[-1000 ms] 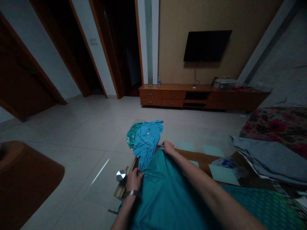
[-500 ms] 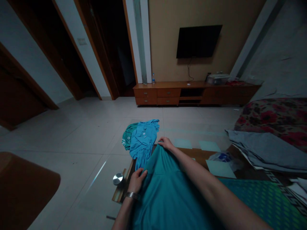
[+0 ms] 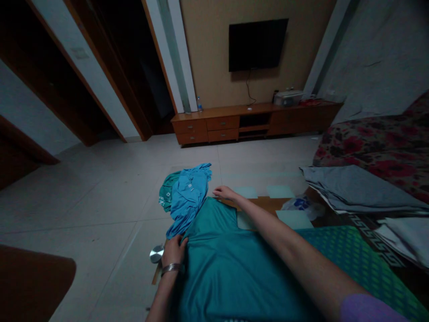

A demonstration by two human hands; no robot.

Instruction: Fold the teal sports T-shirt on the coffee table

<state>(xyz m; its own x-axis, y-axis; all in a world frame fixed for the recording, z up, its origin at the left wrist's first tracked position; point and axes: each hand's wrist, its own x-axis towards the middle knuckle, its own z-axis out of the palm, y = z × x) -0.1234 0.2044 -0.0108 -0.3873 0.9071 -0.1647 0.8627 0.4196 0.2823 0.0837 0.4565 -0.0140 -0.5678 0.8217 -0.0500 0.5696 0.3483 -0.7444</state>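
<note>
A teal short-sleeved shirt (image 3: 228, 259) lies spread in front of me over the low table, one sleeve pointing away from me. My left hand (image 3: 174, 251), with a bracelet at the wrist, is closed on the shirt's left edge near the sleeve. Just beyond the sleeve's end is my right hand (image 3: 225, 193), off the cloth, its fingers slightly bent and apart. A bright blue garment (image 3: 190, 190) lies past the table's far left corner, partly over a darker green garment (image 3: 166, 194) with white lettering.
A green patterned cloth (image 3: 355, 259) covers the table's right part. Near it are a plastic bag (image 3: 303, 206), a folded grey cloth (image 3: 355, 188) and white cloth (image 3: 405, 237). A round metal knob (image 3: 156, 254) sits by the left edge. A TV cabinet (image 3: 221, 127) stands beyond.
The sleeve, pulled to a point by my right hand before, now lies flatter with that hand off it. My left hand has shifted along the shirt's edge. The view has turned slightly right.
</note>
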